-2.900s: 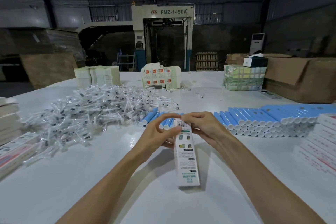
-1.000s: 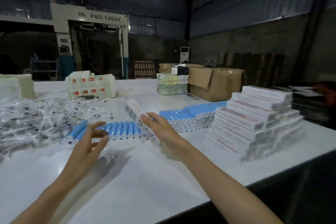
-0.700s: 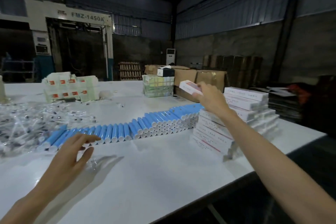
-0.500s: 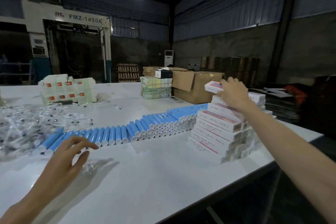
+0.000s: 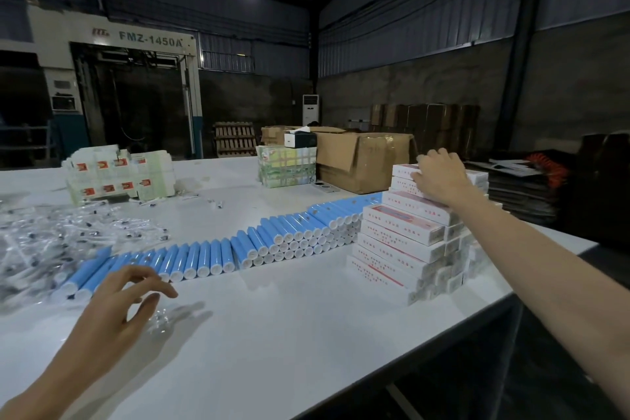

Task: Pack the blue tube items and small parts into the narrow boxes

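A long row of blue tubes with white caps crosses the white table, piled deeper towards the right. A heap of small parts in clear wrappers lies at the left. Closed narrow boxes form a stepped stack at the right. My right hand lies over the top narrow box of that stack, fingers curled round it. My left hand hovers just in front of the tube row, fingers loosely curled and empty. A small clear part lies on the table under its fingertips.
A pile of white cartons with red marks stands at the back left. A green wrapped bundle and an open cardboard box stand at the back. The table's edge runs close by the box stack.
My right hand carried the closed narrow box from the table's middle to the right and lowered it onto the stack. My left hand let go and stayed near the tubes.
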A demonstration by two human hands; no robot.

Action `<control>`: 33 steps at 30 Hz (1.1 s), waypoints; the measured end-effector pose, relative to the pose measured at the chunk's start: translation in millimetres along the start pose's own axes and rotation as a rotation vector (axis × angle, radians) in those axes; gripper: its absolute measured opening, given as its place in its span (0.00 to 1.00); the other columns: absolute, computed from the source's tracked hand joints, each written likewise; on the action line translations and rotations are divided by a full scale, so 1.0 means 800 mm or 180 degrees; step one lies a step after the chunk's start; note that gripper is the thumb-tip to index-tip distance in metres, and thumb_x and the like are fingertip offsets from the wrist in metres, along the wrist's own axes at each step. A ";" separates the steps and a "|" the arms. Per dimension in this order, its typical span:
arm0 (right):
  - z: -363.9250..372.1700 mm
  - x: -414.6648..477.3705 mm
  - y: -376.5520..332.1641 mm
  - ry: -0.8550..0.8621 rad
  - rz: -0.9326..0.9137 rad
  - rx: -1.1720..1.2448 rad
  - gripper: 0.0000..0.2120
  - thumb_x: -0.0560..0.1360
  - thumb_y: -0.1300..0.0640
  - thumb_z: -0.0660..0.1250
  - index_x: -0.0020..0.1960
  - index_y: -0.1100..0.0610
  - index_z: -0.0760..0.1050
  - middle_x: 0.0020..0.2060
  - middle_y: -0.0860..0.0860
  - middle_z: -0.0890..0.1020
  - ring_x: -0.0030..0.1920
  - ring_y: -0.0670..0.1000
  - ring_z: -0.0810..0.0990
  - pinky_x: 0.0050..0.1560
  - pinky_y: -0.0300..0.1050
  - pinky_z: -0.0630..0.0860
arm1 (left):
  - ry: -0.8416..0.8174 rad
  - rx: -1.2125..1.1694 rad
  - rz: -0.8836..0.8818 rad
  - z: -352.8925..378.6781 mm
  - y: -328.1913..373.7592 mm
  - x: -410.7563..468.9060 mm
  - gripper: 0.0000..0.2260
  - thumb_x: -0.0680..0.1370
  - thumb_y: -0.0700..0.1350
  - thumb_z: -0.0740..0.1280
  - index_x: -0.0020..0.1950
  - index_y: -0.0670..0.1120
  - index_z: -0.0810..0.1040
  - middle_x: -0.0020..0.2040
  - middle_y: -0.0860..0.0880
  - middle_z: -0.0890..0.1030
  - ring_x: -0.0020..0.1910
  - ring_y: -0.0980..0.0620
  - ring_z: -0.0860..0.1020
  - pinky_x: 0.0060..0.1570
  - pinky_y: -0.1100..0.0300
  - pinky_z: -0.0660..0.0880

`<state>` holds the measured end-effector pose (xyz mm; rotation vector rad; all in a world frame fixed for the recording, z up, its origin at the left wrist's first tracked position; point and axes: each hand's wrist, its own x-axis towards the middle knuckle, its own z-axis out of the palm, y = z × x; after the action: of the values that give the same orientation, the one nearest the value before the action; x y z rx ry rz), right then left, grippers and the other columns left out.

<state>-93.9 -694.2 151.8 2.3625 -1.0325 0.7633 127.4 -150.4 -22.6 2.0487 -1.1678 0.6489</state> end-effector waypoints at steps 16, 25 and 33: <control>-0.110 -0.190 -0.496 -0.0635 -0.1536 0.4108 0.10 0.82 0.53 0.62 0.47 0.55 0.79 0.38 0.52 0.83 0.41 0.57 0.80 0.41 0.51 0.75 | 0.0486 -0.0072 -0.1316 -0.033 0.013 -0.001 0.10 0.83 0.42 0.69 0.53 0.58 0.84 0.39 0.56 0.84 0.39 0.55 0.82 0.46 0.51 0.80; -0.063 -0.273 -0.590 -0.1343 -0.1650 0.4505 0.14 0.83 0.53 0.64 0.42 0.58 0.78 0.36 0.51 0.81 0.40 0.54 0.79 0.45 0.54 0.76 | 0.0084 0.0667 -0.1706 -0.095 -0.015 -0.049 0.07 0.83 0.46 0.67 0.57 0.58 0.81 0.42 0.59 0.83 0.42 0.60 0.80 0.47 0.58 0.77; -0.056 -0.274 -0.599 -0.1292 -0.1835 0.4588 0.19 0.83 0.54 0.65 0.34 0.54 0.69 0.29 0.49 0.74 0.32 0.49 0.71 0.35 0.48 0.68 | -0.0069 0.2935 -0.2683 -0.292 -0.097 -0.127 0.15 0.83 0.47 0.68 0.69 0.45 0.77 0.66 0.42 0.79 0.65 0.40 0.76 0.61 0.45 0.75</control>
<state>135.0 -257.6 -40.4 3.8119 0.4248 0.9463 127.3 110.3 32.1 2.9757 0.1568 0.7815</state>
